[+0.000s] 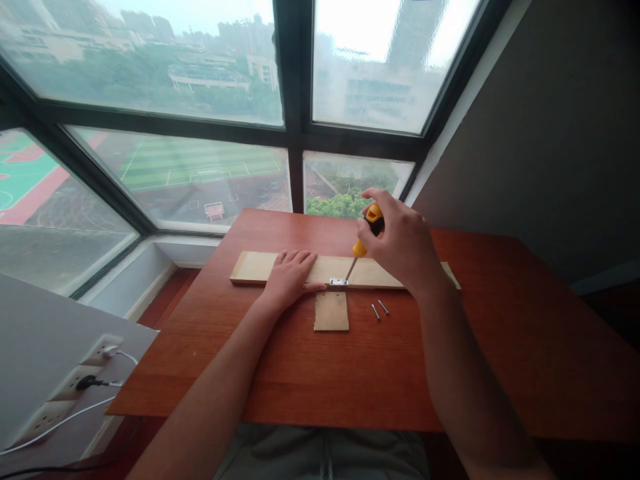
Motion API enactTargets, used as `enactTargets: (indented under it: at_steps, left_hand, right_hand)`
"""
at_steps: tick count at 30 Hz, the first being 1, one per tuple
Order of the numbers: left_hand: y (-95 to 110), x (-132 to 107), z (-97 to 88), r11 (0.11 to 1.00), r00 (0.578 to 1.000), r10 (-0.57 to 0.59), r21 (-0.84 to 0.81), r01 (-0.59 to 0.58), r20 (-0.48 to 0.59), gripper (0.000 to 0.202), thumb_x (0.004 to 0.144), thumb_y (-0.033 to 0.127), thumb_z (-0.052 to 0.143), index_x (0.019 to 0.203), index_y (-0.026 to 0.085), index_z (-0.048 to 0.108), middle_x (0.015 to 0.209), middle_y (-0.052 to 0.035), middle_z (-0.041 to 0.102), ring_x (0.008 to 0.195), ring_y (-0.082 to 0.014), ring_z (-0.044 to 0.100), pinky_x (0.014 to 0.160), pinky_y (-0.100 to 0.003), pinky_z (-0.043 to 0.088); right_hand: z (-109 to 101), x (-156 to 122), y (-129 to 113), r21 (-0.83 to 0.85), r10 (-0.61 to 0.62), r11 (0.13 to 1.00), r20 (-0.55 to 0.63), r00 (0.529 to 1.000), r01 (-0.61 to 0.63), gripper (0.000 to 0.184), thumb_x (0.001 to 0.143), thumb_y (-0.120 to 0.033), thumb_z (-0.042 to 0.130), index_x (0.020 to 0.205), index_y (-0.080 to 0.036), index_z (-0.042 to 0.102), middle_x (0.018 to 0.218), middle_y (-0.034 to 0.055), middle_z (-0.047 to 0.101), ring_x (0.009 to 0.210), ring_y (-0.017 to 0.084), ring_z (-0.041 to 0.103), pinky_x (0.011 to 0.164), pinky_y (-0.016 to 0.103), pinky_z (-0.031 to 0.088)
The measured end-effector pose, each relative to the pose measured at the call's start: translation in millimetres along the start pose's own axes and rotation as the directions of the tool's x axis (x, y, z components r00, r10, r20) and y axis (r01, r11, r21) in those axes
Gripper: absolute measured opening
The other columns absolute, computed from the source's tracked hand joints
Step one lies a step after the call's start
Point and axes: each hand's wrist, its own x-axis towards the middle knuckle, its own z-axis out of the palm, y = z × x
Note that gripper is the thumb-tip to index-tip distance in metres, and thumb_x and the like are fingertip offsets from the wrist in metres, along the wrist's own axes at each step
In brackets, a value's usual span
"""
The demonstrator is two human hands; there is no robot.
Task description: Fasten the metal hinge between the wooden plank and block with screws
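Note:
A long pale wooden board point(250, 267) lies across the table, and my left hand point(291, 275) rests flat on it with the fingers stretched out. At the board's near edge sits a small metal hinge point(339, 281), just right of my left thumb. My right hand point(397, 240) grips a yellow and black screwdriver point(359, 248) by its handle. The tool leans, and its tip meets the right end of the hinge. Below the hinge lies a small piece of thin wood point(331, 313) with two holes near its top edge. Two screws point(379, 310) lie to its right.
The reddish-brown table point(200, 373) stands against large windows with dark frames point(296, 160). Wall sockets point(70, 387) with plugged-in cables are at the lower left. A grey wall point(525, 133) slopes down on the right.

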Motion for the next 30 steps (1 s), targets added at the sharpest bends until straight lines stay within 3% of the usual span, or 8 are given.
enactTargets:
  at_steps: [5,11,14,19,25,28,30]
  left_hand:
    - [-0.4,-0.2,0.7,1.0,1.0,0.001,-0.002,-0.001,-0.006,0.076,0.078,0.069,0.06,0.138,0.024,0.049,0.136,-0.0123,0.058,0.127,-0.031,0.049,0.113,-0.048,0.027]
    - [0.4,-0.5,-0.2,1.0,1.0,0.001,-0.005,-0.001,-0.008,0.076,0.078,0.069,0.06,0.138,0.023,0.05,0.136,-0.0123,0.058,0.127,-0.0307,0.049,0.113,-0.048,0.027]
    - [0.4,-0.7,-0.5,1.0,1.0,0.003,-0.011,-0.004,-0.01,0.076,0.078,0.07,0.06,0.138,0.024,0.05,0.137,-0.0121,0.058,0.127,-0.0304,0.049,0.113,-0.047,0.027]
    - [-0.1,-0.8,-1.1,1.0,1.0,0.003,-0.016,-0.004,-0.013,0.076,0.078,0.069,0.059,0.138,0.023,0.05,0.136,-0.0122,0.058,0.127,-0.0306,0.049,0.113,-0.048,0.027]
    - [-0.3,-0.6,-0.3,1.0,1.0,0.007,-0.012,-0.007,-0.015,0.077,0.079,0.071,0.058,0.138,0.022,0.051,0.136,-0.0122,0.058,0.126,-0.0303,0.049,0.113,-0.047,0.027]
    - [-0.6,-0.5,0.2,1.0,1.0,0.009,-0.013,-0.009,-0.015,0.077,0.079,0.071,0.057,0.138,0.022,0.051,0.136,-0.012,0.058,0.126,-0.0302,0.05,0.113,-0.047,0.027]
    - [-0.8,-0.7,0.3,1.0,1.0,0.012,-0.015,-0.012,-0.018,0.078,0.079,0.072,0.056,0.138,0.021,0.05,0.136,-0.0119,0.058,0.126,-0.0302,0.05,0.113,-0.047,0.028]
  right_hand:
    - [-2.1,-1.0,-1.8,0.086,-0.044,0.995,0.039,0.998,0.041,0.042,0.078,-0.016,0.05,0.119,-0.02,0.057,0.109,0.0095,0.068,0.098,0.025,0.063,0.086,0.039,0.048]
    - [1.4,0.3,1.1,0.029,-0.029,0.999,0.027,0.999,0.028,0.03,0.088,-0.037,0.054,0.114,-0.023,0.061,0.108,0.0098,0.068,0.099,0.029,0.062,0.086,0.044,0.048]
    - [1.6,-0.7,1.0,0.056,-0.046,0.997,0.038,0.998,0.044,0.031,0.088,-0.028,0.051,0.117,-0.024,0.059,0.109,0.0086,0.068,0.098,0.027,0.062,0.086,0.043,0.048]
    - [-1.1,-2.6,-1.6,0.112,-0.101,0.989,0.062,0.993,0.094,0.047,0.075,-0.013,0.051,0.121,-0.021,0.055,0.116,0.0098,0.064,0.104,0.026,0.059,0.091,0.041,0.047]
    - [0.2,-0.5,-1.1,-0.003,-0.009,1.0,0.002,1.0,0.009,0.03,0.088,-0.036,0.054,0.113,-0.021,0.063,0.108,0.0095,0.067,0.095,0.027,0.062,0.083,0.042,0.048]
    - [0.0,-1.1,0.1,0.01,-0.017,1.0,-0.002,1.0,0.017,0.03,0.087,-0.028,0.053,0.115,-0.022,0.062,0.106,0.008,0.069,0.094,0.026,0.063,0.083,0.041,0.048]
    - [-0.9,-2.0,0.3,0.064,-0.046,0.997,0.013,0.999,0.045,0.041,0.081,-0.018,0.052,0.122,-0.021,0.057,0.111,0.0085,0.068,0.099,0.025,0.063,0.085,0.04,0.049]
